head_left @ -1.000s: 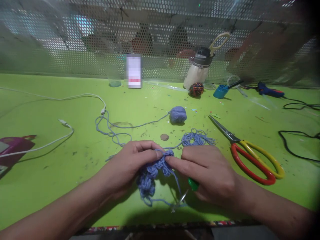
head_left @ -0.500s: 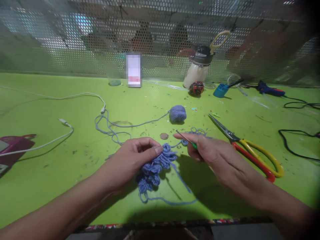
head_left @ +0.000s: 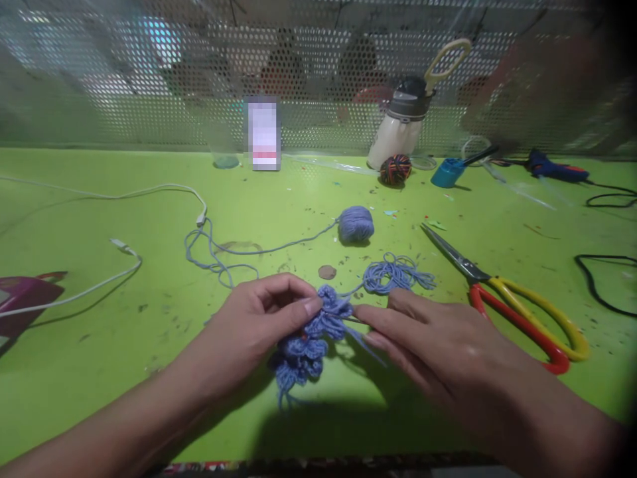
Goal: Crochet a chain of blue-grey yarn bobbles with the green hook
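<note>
Stitching seems underway at lower centre: blue crochet is pinched by the left hand, hook by the right hand; steady guiding is called for.

A bright green worktop, speckled with dark marks and small scraps, spreads wide, with a strip of multicoloured patterned edging along its near side. Behind the worktop rises a silvery perforated panel that spans the whole width, with blurred dark and reddish shapes showing in it, too indistinct to name. Above the worktop's left half, a bluish-white patch of light glows in the panel, while the light elsewhere is dim.
</note>
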Tool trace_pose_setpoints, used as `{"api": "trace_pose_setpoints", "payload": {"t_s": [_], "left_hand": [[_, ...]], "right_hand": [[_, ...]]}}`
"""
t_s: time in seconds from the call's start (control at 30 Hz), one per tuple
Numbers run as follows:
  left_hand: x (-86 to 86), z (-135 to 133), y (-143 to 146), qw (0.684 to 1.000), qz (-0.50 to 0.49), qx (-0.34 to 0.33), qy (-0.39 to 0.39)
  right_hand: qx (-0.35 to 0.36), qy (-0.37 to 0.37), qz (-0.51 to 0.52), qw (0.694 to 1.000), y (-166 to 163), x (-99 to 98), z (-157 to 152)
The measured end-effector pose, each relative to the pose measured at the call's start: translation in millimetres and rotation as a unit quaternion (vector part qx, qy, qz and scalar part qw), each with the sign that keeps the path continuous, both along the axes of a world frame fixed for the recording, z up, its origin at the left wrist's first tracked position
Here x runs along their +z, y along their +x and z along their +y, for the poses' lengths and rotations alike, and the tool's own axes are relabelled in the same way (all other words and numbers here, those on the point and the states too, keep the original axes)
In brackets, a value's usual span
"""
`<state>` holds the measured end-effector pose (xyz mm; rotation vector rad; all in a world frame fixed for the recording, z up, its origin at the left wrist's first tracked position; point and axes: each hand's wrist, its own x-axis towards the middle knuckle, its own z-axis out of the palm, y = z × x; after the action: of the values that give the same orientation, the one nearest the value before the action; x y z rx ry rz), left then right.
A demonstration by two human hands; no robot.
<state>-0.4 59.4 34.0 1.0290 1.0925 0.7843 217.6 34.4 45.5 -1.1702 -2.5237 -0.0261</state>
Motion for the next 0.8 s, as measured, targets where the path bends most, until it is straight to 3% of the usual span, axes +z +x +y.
{"api": "trace_pose_setpoints", "payload": {"t_s": [0.13, 0.27, 0.57, 0.8], "left_hand": [[-1.2, 2.3, 0.7, 1.000, 0.002, -0.006, 0.011], [-1.7, 3.0, 2.4, 1.000, -0.007, -0.011, -0.024], [-7.7, -0.1, 5.3, 0.989, -0.074, -0.001, -0.131], [-7.3, -0.8, 7.8, 0.991, -0.059, 0.011, -0.119]], "right_hand": [[-0.006, -0.010, 0.002, 1.000, -1.8, -1.4, -2.0], [-0.004, -0.036, -0.003, 0.999, -3.5, -4.0, -1.6], [0.006, 0.021, -0.016, 1.000, -6.3, 0.0, -2.2], [0.017, 0.037, -0.016, 0.999, -5.9, -0.9, -0.6]]}}
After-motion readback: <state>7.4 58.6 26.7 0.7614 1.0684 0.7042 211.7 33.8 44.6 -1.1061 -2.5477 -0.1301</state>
